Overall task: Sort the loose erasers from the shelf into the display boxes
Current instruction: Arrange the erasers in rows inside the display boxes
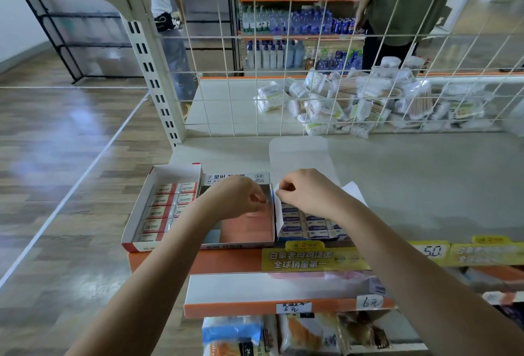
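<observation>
Head view, down onto shelf [425, 179]

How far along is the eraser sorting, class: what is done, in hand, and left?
Done: the left box holds a column of red erasers, and the right box rows of blue ones. In hand: the left hand reaches into the middle box and the right hand is curled at the right box's edge; what they pinch is unclear. Left: the middle box looks only partly filled.
</observation>
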